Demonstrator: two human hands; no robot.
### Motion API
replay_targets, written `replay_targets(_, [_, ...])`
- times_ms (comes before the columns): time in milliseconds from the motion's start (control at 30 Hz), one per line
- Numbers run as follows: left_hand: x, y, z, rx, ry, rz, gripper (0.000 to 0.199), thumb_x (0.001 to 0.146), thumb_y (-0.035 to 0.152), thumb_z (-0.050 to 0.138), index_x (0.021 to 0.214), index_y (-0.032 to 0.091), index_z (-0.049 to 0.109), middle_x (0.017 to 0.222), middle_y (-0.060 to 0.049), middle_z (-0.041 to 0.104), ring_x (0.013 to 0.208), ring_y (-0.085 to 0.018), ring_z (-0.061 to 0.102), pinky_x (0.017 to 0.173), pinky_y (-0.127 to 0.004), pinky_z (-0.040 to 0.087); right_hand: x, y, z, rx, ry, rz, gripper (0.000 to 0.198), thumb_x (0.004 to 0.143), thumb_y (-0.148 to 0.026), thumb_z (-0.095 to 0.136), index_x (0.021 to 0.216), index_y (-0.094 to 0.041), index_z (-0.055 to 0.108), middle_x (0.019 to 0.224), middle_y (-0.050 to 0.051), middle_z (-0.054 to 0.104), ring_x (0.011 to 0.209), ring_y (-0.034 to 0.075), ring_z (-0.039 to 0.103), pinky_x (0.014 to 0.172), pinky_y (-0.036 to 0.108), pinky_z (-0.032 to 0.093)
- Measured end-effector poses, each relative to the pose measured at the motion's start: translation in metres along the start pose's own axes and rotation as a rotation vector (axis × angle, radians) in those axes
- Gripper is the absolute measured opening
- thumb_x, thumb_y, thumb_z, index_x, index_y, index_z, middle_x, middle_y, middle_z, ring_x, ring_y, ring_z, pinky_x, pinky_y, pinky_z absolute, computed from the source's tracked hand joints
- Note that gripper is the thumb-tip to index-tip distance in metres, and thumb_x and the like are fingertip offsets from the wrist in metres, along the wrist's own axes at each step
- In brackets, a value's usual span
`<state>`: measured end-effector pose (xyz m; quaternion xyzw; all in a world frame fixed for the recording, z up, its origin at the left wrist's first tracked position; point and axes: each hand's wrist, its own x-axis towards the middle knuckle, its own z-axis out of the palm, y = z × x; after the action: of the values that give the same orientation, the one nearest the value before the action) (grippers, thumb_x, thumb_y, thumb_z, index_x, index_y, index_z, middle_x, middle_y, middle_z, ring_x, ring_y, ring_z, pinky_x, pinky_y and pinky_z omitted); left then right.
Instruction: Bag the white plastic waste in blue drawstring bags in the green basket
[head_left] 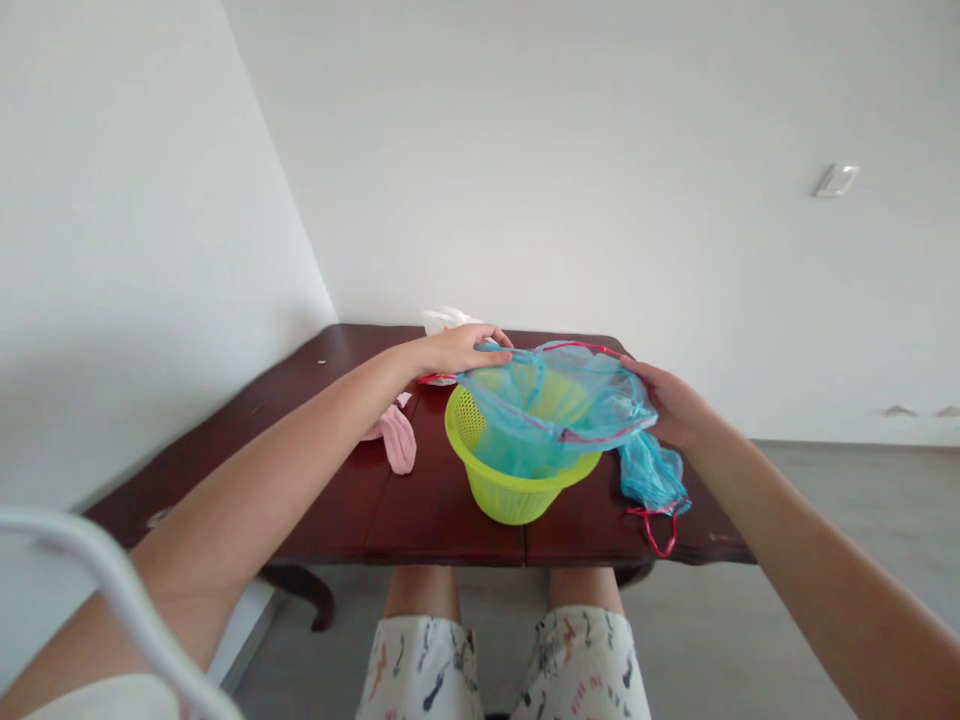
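Observation:
A thin blue drawstring garbage bag (517, 395) is spread wide over a yellow-green plastic basket (514, 495), its lower part hanging inside. A red drawstring runs along the bag's mouth. My left hand (461, 350) grips the bag's edge at the left, thumb on top and fingers curled behind. On the right side, my right hand (667, 400) is closed on the opposite edge, with most of its fingers hidden behind the plastic. The basket stands on the dark red wooden table (420, 510), near its front edge.
Right of the basket lies another bunched blue bag (649, 470) with a red drawstring. A pink cloth item (397, 438) lies to the left. White crumpled plastic (446, 320) sits behind my left hand. A white cable (97, 560) crosses the lower left. Walls stand behind and left.

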<state>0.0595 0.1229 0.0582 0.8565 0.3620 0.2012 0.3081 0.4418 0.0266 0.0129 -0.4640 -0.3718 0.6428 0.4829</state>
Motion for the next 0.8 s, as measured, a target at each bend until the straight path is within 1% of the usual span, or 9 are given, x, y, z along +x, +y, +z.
replay_targets(100, [0.024,-0.02,0.006,0.116,0.091,-0.071,0.053,0.099,0.064,0.078,0.13,0.022,0.082,0.137,-0.015,0.086,0.117,-0.029,0.081,0.098,-0.036,0.065,0.017,0.017,-0.018,0.004,0.068,0.035,0.019,0.111,-0.034,0.073,0.095,-0.023,0.073,0.07,0.0,0.074,0.055,0.016,0.066,0.058,0.027,0.062])
replay_targets(200, [0.046,-0.04,0.02,0.2,0.168,-0.131,0.038,0.097,0.051,0.078,0.118,0.02,0.083,0.126,-0.016,0.088,0.112,-0.03,0.081,0.1,-0.039,0.063,0.033,0.037,-0.025,-0.036,0.089,0.02,0.023,0.106,-0.033,0.079,0.09,-0.024,0.066,0.063,-0.004,0.065,0.049,0.012,0.055,0.05,0.023,0.053])
replay_targets(333, [0.063,-0.062,0.034,0.25,0.19,-0.18,0.027,0.096,0.046,0.081,0.102,0.019,0.084,0.107,-0.016,0.088,0.102,-0.032,0.08,0.096,-0.04,0.06,0.049,0.06,-0.021,-0.088,0.089,-0.03,0.043,0.098,-0.048,0.091,0.083,-0.025,0.057,0.059,-0.007,0.054,0.049,0.009,0.045,0.047,0.021,0.044])
replay_targets(400, [0.067,-0.07,0.033,0.262,0.191,-0.194,0.028,0.096,0.047,0.082,0.097,0.019,0.084,0.103,-0.016,0.088,0.1,-0.032,0.079,0.095,-0.041,0.058,0.055,0.07,-0.021,-0.117,0.106,-0.065,0.054,0.092,-0.056,0.096,0.08,-0.026,0.053,0.058,-0.007,0.05,0.05,0.009,0.041,0.046,0.021,0.039])
replay_targets(467, [0.067,-0.075,0.028,0.267,0.198,-0.2,0.031,0.095,0.05,0.083,0.096,0.019,0.084,0.104,-0.016,0.088,0.1,-0.033,0.079,0.096,-0.042,0.058,0.061,0.078,-0.022,-0.148,0.129,-0.083,0.057,0.089,-0.06,0.096,0.079,-0.027,0.052,0.057,-0.007,0.047,0.05,0.009,0.038,0.046,0.022,0.037])
replay_targets(567, [0.059,-0.077,0.019,0.251,0.192,-0.195,0.037,0.095,0.056,0.083,0.096,0.019,0.084,0.106,-0.016,0.087,0.103,-0.033,0.079,0.097,-0.042,0.058,0.064,0.086,-0.028,-0.198,0.131,-0.079,0.055,0.088,-0.063,0.093,0.079,-0.026,0.054,0.058,-0.006,0.048,0.049,0.009,0.039,0.046,0.024,0.036])
replay_targets(633, [0.046,-0.075,0.012,0.219,0.159,-0.188,0.043,0.096,0.062,0.08,0.098,0.019,0.083,0.106,-0.015,0.087,0.102,-0.032,0.079,0.096,-0.04,0.059,0.061,0.09,-0.034,-0.232,0.102,-0.073,0.056,0.085,-0.066,0.094,0.079,-0.026,0.055,0.059,-0.006,0.05,0.05,0.009,0.041,0.048,0.023,0.036])
replay_targets(733, [0.012,-0.071,-0.004,0.142,0.073,-0.173,0.056,0.094,0.071,0.08,0.114,0.019,0.083,0.113,-0.015,0.088,0.104,-0.03,0.08,0.094,-0.038,0.062,0.047,0.093,-0.043,-0.287,0.049,-0.067,0.058,0.075,-0.063,0.101,0.082,-0.024,0.06,0.063,-0.005,0.058,0.053,0.009,0.046,0.051,0.023,0.034])
replay_targets(800, [-0.019,-0.071,-0.016,0.075,-0.005,-0.15,0.068,0.091,0.075,0.084,0.13,0.019,0.081,0.124,-0.016,0.088,0.111,-0.029,0.082,0.094,-0.035,0.064,0.034,0.094,-0.048,-0.352,-0.007,-0.083,0.056,0.072,-0.055,0.106,0.094,-0.022,0.066,0.071,-0.003,0.067,0.057,0.01,0.051,0.055,0.023,0.038])
